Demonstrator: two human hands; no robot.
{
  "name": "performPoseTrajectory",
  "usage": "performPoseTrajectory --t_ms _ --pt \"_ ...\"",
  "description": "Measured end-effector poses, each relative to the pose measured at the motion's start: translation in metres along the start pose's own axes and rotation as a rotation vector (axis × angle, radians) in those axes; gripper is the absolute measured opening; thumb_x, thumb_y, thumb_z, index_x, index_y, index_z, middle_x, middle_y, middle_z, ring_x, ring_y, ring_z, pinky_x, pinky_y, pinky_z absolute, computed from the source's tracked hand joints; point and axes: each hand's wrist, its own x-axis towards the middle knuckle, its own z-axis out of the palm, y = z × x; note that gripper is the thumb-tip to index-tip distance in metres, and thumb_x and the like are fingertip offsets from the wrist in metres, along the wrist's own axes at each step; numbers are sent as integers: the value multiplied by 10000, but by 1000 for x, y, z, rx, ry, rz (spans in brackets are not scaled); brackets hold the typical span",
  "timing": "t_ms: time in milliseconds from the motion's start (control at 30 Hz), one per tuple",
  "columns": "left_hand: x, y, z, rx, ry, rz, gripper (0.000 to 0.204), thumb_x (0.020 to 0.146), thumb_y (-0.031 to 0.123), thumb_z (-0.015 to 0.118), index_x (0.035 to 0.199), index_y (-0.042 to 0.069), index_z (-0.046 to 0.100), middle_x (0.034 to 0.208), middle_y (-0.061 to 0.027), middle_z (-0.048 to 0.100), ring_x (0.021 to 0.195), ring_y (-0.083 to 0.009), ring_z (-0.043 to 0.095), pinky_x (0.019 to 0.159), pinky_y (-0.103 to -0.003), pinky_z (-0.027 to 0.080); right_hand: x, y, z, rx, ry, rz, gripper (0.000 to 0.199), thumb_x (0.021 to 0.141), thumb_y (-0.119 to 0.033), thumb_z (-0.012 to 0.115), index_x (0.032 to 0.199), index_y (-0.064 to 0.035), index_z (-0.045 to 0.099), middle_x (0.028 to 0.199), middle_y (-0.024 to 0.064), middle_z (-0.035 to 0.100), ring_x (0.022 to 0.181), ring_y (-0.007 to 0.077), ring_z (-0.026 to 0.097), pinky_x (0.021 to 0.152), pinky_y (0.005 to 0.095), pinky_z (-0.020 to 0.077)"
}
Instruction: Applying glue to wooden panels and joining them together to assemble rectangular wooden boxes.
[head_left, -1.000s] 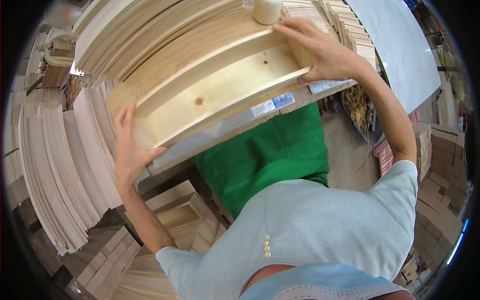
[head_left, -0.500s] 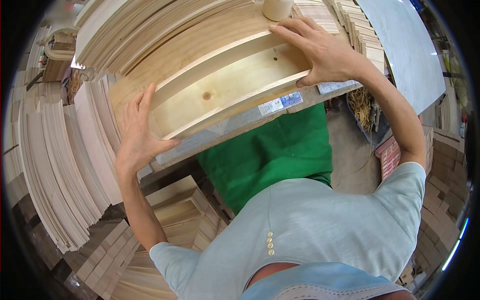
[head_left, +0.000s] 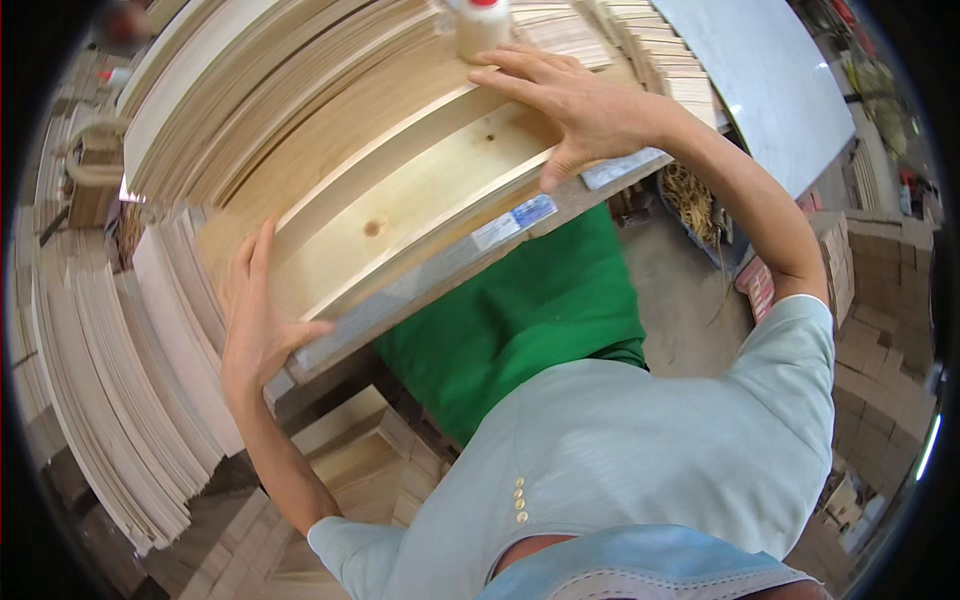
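Where the box (head_left: 425, 200) lies: on the bench (head_left: 440, 282), slanting up to the right, between the two hands, its open side up.
Left hand (head_left: 258, 312): spread wide around the box's left end, fingers by the far corner, thumb out by the near one; how firmly it touches, I cannot tell.
Right hand (head_left: 575, 105): clasping the right end across its width, fingers at the far wall, thumb at the near wall.
Bottle (head_left: 482, 30): white with a red cap, just beyond the right hand's fingers.
Slats (head_left: 260, 90): stacked beyond the box.
Sticker (head_left: 513, 221): blue and white, near the box's near wall.
Cloth (head_left: 530, 310): green, over the person's lap.
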Motion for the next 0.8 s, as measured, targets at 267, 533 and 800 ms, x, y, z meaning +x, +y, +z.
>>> performPoseTrajectory --t_ms 267,533,800 --pt "28 87 55 97 403 147 705 747 367 765 1314 35 511 1258 -181 551 1181 -340 504 991 -436 382 -25 62 -24 649 232 567 371 1003 -310 489 1257 -65 605 1012 69 662 882 140 642 749 274 552" --pt "109 200 127 23 349 311 428 797 390 726 974 8 650 911 -149 635 880 -302 606 768 -405 483 -4 49 -13 963 25 619 313 943 -279 597 1166 -73 671 818 15 649 716 80 626 605 230 526" --pt "137 220 157 71 494 334 287 773 301 733 752 44 607 740 -106 597 732 -279 605 644 -400 488 -4 47 -15 905 34 664 333 932 -278 602 1147 -30 656 786 45 631 695 107 647 500 254 548"
